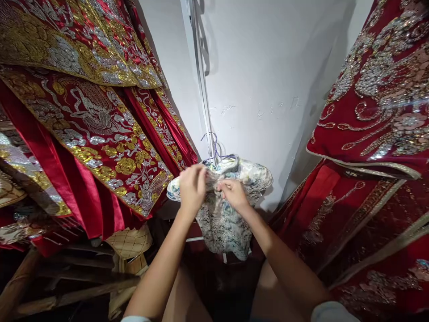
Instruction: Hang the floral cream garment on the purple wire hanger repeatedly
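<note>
A pale blouse (221, 219) with a blue and yellow floral pattern and short sleeves hangs in front of me on a thin dark purple wire hanger (216, 145). My left hand (193, 185) is at the blouse's upper front, left of its neckline, fingers bent and closed on the fabric. Just right of it, my right hand (233, 192) pinches the front near the collar with thumb and forefinger. Any small fastening between the fingers is too small to make out. The hanger's hook rises above the collar, close to a pale metal pole.
Red garments with gold and silver embroidery (100, 120) hang close on the left. A beaded red garment (378, 98) hangs on the right. The metal pole (197, 67) stands against a white wall (261, 67). Wooden poles (77, 295) lie low at left.
</note>
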Tool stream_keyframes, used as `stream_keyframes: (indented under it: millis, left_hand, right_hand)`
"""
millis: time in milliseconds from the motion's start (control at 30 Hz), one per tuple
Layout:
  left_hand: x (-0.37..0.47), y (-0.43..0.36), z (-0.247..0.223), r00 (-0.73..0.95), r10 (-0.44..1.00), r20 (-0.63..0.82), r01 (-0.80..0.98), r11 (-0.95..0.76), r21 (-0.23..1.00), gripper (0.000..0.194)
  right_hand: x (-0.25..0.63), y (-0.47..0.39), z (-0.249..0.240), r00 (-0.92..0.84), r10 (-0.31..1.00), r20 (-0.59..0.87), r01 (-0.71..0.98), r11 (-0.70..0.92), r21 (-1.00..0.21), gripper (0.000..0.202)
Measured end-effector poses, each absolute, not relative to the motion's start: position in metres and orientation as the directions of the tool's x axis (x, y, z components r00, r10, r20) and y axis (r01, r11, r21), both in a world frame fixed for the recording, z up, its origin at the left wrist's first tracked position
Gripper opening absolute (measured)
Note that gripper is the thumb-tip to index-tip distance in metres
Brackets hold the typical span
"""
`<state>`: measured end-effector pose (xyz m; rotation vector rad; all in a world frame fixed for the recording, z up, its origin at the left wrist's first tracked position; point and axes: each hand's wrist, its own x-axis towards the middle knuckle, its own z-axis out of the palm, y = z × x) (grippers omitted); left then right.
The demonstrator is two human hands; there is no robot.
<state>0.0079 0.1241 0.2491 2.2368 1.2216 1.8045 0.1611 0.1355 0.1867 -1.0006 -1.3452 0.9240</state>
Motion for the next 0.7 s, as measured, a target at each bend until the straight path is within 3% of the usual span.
stream_keyframes:
  millis: [100,200,300,467,600,700]
  left_hand:
    - [-0.03,0.143,0.252,-0.388,0.588,0.709,0.347,-0.62,0.704,0.01]
    - [-0.066,0.164,0.232,-0.65,0.701,0.293,-0.107,-0.466,0.878,0.017]
    - [-0.074,0.171,0.191,-0.638,0.769,0.036,-0.319,-0.307,0.897,0.031]
    - [-0.04,0.145,0.119,-0.507,0.827,-0.243,-0.573,-0.112,0.812,0.029]
    - [-0.019,0.12,0.091,-0.426,0.849,-0.313,-0.672,-0.066,0.738,0.027]
    - [-0.013,0.11,0.085,-0.351,0.885,-0.306,-0.702,-0.032,0.712,0.015]
  right_hand:
    - [0.159,0.134,0.16,0.017,0.963,0.27,0.054,0.269,-0.962,0.034]
    - [0.161,0.119,0.143,-0.018,0.972,0.233,0.023,0.233,-0.972,0.035]
    - [0.159,0.102,0.133,-0.048,0.979,0.2,-0.06,0.198,-0.978,0.034]
    - [0.16,0.077,0.107,0.062,0.995,0.077,-0.282,0.091,-0.955,0.033]
    - [0.187,0.061,0.081,0.142,0.989,0.03,-0.338,0.077,-0.938,0.039]
    - [0.214,0.052,0.063,0.205,0.979,0.001,-0.272,0.058,-0.961,0.042]
